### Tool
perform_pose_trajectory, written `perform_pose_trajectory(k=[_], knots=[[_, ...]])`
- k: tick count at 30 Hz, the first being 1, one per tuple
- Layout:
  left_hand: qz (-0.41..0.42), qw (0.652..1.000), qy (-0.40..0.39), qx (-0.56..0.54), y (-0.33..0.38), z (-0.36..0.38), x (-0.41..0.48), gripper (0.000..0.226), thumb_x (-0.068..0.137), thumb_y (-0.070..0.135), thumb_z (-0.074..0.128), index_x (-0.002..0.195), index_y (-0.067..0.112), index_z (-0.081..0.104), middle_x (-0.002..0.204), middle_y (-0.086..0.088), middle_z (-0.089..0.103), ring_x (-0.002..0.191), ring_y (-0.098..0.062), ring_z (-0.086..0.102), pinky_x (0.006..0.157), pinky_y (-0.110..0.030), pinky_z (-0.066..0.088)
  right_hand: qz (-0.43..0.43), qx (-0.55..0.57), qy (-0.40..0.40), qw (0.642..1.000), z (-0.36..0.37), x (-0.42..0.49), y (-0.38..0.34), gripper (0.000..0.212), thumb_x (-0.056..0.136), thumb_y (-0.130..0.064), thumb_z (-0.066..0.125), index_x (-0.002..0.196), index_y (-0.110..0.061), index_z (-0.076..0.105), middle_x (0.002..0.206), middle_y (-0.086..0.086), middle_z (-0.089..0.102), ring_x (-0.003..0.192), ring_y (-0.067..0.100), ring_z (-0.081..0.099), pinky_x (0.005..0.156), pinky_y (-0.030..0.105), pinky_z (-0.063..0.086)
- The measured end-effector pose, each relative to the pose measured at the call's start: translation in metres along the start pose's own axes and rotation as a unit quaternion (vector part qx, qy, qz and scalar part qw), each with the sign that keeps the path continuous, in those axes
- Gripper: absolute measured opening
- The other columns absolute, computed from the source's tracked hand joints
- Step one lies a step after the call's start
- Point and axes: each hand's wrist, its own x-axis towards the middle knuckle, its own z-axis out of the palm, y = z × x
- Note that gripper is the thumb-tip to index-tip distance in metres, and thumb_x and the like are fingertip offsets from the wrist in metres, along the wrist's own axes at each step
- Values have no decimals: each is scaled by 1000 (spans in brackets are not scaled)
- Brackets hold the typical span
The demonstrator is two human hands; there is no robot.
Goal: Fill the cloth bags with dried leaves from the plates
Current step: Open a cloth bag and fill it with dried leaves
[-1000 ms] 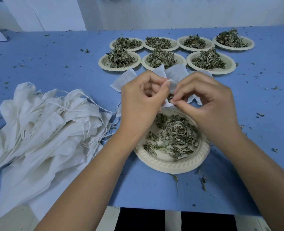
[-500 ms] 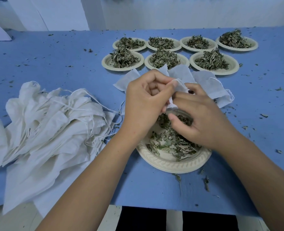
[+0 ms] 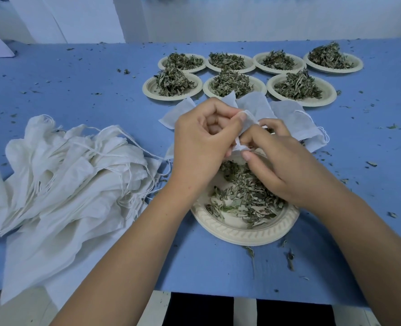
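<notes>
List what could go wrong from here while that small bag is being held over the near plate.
1. Both hands, left hand and right hand, pinch the small cloth bag at its mouth; if it is not opened wide, leaves may spill.
2. The near plate sits close to the table edge, so a forearm nudge could push it off.
3. The drawstrings of the bag pile lie beside the left wrist and could snag.

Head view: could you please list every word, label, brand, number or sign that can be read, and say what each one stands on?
None: no readable text shows anywhere.
The cloth bags and the small bag held in the hands are plain white.
The plates bear only a moulded rim pattern, no lettering.
The blue table carries only leaf crumbs.
</notes>
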Motion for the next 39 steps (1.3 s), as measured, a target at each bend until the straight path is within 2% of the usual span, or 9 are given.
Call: perform_pose_trajectory(k=[4, 9, 12, 14, 17, 20, 27, 31, 39], knots=[[5, 1000, -15, -4, 1, 1, -2, 18, 88, 5, 68, 75, 17, 64, 52, -2, 59, 38, -4, 48, 41, -15, 38, -38, -38, 75, 996, -6, 1, -4, 21, 87, -22, 42, 93, -6, 55, 79, 3, 61, 89, 14, 41, 98, 8, 21], [10, 999, -34, 1, 1, 3, -3, 18, 88, 5, 69, 74, 16, 64, 50, -4, 55, 38, -4, 48, 42, -15, 38, -49, -63, 18, 997, 1, 3, -1, 26, 88, -28, 41, 93, -12, 61, 78, -25, 46, 74, 3, 44, 109, 30, 24], [-8, 999, 30, 12, -2, 2, -1, 17, 89, 7, 68, 75, 15, 64, 50, 4, 56, 38, -5, 48, 41, -15, 38, -6, 22, 199, 980, -5, 1, 0, 37, 94, -20, 34, 78, -13, 67, 82, -7, 68, 82, 10, 63, 104, 36, 31], [-11, 998, 61, 17, -3, -1, 1, 16, 90, 8, 67, 76, 14, 65, 50, 5, 57, 38, -4, 48, 43, -15, 39, 46, 81, 289, 953, -10, -2, 1, 49, 97, -22, 32, 56, -19, 59, 61, -1, 64, 64, 19, 63, 91, 39, 41], [-8, 997, 71, 20, -3, -1, 1, 15, 91, 10, 67, 77, 15, 65, 51, 6, 57, 39, -5, 48, 43, -16, 40, 143, 188, 102, 966, -12, -2, -1, 64, 98, -40, 33, 40, -23, 53, 39, -1, 52, 39, 12, 50, 56, 19, 41], [-7, 997, 73, 21, -2, -1, 1, 13, 90, 10, 67, 77, 13, 65, 52, 3, 58, 39, -6, 48, 43, -17, 41, 162, 135, -144, 967, -3, -2, -3, 62, 101, -42, 34, 52, -21, 65, 50, -7, 62, 45, 7, 55, 58, 18, 41], [-12, 996, 79, 26, 0, -2, 1, 14, 90, 10, 67, 77, 13, 65, 52, 1, 57, 39, -6, 48, 44, -18, 41, 120, 160, -118, 973, -6, 3, -2, 4, 80, -28, 68, 85, -28, 69, 88, -14, 63, 82, 10, 58, 72, 23, 44], [-13, 996, 83, 25, 0, -3, 2, 14, 90, 10, 67, 77, 14, 66, 54, 1, 58, 40, -7, 49, 44, -20, 43, 99, 107, -229, 962, -2, 2, 0, 35, 74, -28, 80, 106, -31, 67, 115, -15, 55, 109, -1, 48, 95, 14, 36], [-15, 996, 85, 23, 0, -2, 2, 13, 90, 10, 67, 78, 12, 66, 55, 1, 58, 39, -7, 49, 45, -19, 42, 87, 131, -129, 979, -5, 5, -2, 19, 73, -11, 81, 90, -17, 76, 96, -9, 70, 96, 5, 62, 92, 30, 47]])
